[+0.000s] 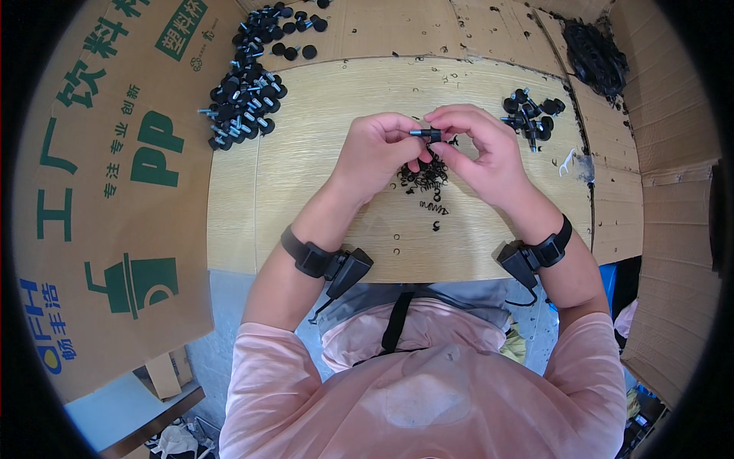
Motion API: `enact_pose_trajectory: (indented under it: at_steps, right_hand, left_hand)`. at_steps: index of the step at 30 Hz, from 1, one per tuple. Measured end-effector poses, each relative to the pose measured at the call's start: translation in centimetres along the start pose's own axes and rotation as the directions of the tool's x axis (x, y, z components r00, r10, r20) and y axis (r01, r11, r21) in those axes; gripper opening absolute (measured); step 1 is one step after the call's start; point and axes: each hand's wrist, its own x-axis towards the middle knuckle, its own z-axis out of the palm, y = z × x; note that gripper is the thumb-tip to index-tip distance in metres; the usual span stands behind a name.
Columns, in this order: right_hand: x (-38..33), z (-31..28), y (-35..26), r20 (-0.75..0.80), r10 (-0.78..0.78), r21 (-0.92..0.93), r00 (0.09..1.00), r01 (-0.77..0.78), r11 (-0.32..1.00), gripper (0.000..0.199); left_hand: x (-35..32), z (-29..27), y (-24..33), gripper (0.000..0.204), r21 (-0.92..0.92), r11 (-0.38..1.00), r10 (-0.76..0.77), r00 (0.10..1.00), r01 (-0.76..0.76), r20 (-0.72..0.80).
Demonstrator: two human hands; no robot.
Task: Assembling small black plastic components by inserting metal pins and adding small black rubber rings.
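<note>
Above the middle of the table, my left hand (376, 153) and my right hand (483, 149) meet around a small screw with a black round head (435, 135). Its bluish metal shank points left, toward the left fingers, which are curled close about it. Right thumb and forefinger pinch at the black head. Exactly where the left fingertips touch is partly hidden. Just under the hands lies a heap of small black curled rings and scraps (425, 176). A few loose curls (433, 207) lie nearer to me.
A large pile of black-headed screws (248, 103) covers the table's far left. A smaller cluster of them (531, 118) lies right, near a small silvery tool (567, 162). A black bundle (595, 60) sits far right. Cardboard walls (115, 206) stand at both sides.
</note>
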Motion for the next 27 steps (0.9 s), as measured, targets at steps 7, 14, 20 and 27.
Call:
enact_pose_trajectory:
  at_steps: [7,14,20,27]
  right_hand:
    - [-0.4,0.1,0.8,0.021,0.252,0.440,0.968,-0.235,0.867,0.028]
    - [-0.5,0.1,1.1,0.036,0.239,0.422,0.970,-0.231,0.876,0.028]
    - [-0.6,0.1,1.0,0.039,0.276,0.452,0.960,-0.263,0.852,0.027]
    - [-0.3,-0.7,0.8,0.076,0.436,0.497,0.897,-0.413,0.763,0.017]
  left_hand:
    - [0.0,-0.8,0.0,0.016,-0.091,0.995,-0.023,0.996,0.032,0.089]
    - [0.2,-0.3,0.0,0.020,-0.038,0.999,-0.006,0.996,0.009,0.085]
    - [-0.1,-0.1,0.2,0.010,0.016,1.000,0.016,0.996,-0.018,0.085]
    - [-0.4,0.4,0.2,0.011,0.389,0.912,0.123,0.992,-0.127,0.034]
